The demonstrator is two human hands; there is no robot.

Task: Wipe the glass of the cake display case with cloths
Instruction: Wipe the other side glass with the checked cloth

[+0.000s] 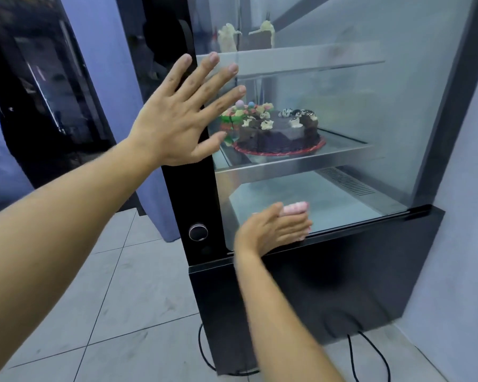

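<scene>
Head view, looking down and forward at a tall black-framed cake display case (329, 285) with a clear glass side panel (356, 119).

The left hand (177, 117) is spread flat, fingers straight and apart, across the case's black front corner post, its fingertips reaching onto the glass near the upper shelf. It holds nothing. This looks like a bracing hand, steadying the body or the case while the other hand works.

The right hand (273, 230) is low, at the bottom edge of the glass, just above the black base. Its fingers lie straight and together, pressing a small pale pink cloth (294, 208) flat against the panel; only a strip of cloth shows past the fingertips. A flat palm spreads pressure for wiping.

Inside, on the middle shelf, sits a round chocolate cake (279, 133) with cream swirls on a red-edged board. A round silver knob (198, 232) is set low on the corner post. Black power cables (370, 351) trail on the pale tiled floor (108, 312).
</scene>
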